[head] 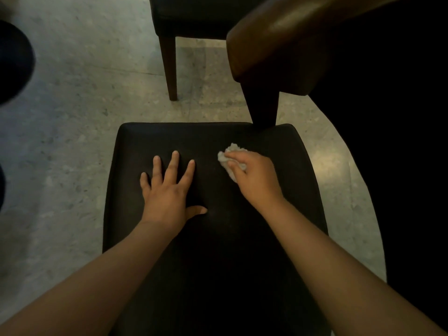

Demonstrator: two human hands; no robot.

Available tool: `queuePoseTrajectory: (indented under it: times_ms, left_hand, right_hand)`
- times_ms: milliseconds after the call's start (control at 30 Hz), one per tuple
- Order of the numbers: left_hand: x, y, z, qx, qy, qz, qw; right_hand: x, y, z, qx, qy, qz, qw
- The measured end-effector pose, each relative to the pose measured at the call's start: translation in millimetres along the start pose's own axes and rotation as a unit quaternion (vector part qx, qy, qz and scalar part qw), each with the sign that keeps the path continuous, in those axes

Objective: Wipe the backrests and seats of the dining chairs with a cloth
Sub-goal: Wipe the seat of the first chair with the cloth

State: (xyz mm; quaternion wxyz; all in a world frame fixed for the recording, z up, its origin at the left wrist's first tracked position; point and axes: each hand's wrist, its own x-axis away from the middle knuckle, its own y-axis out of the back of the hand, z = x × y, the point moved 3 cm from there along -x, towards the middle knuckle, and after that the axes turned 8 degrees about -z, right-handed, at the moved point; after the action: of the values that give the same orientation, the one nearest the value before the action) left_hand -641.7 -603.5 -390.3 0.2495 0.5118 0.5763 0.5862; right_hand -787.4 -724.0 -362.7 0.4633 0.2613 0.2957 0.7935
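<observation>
Pinching crumpled cloth (229, 155) in right grip (252, 174), right of centre on the dark seat (194, 139); bracing with left grip (167, 192) flat, fingers (175, 163) spread, holding nothing. Could knock knuckles on desk leg (264, 105) just above, or skip far corners.

A single head-worn camera looks forward and steeply down from close above the seat (218, 238), which fills the lower centre; floor (72, 117) shows at upper left.
</observation>
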Motion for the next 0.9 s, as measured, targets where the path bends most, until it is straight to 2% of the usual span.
queuePoseTrajectory:
  times_ms: [167, 267, 367, 433, 600, 700, 767, 900]
  left_hand:
    - [7, 11, 12, 0.05, -0.027, -0.013, 0.998]
    - [13, 16, 25, 0.004, -0.03, -0.023, 0.999]
    - [17, 18, 40, -0.038, 0.016, -0.009, 0.999]
    - [16, 18, 46, -0.02, 0.05, 0.013, 0.998]
    - [12, 12, 46, -0.006, 0.068, 0.027, 0.997]
    - [12, 10, 46, -0.007, 0.072, 0.02, 0.997]
    - [13, 10, 46, -0.008, 0.074, 0.023, 0.997]
    - [13, 8, 48, -0.006, 0.073, 0.023, 0.997]
  right_hand:
    - [-29, 16, 2, 0.008, 0.017, -0.054, 0.998]
    - [-56, 9, 5, 0.052, 0.006, -0.046, 0.998]
    - [-54, -4, 8, 0.062, -0.023, -0.049, 0.997]
    - [-34, -11, 12, 0.042, -0.025, -0.038, 0.998]
    - [5, -11, 14, 0.013, 0.003, 0.035, 0.999]
    - [-16, 4, 15, -0.02, -0.034, -0.006, 0.999]
    - [-40, 10, 19, -0.001, -0.029, -0.043, 0.999]
    - [-71, -3, 25, 0.018, -0.041, -0.038, 0.998]
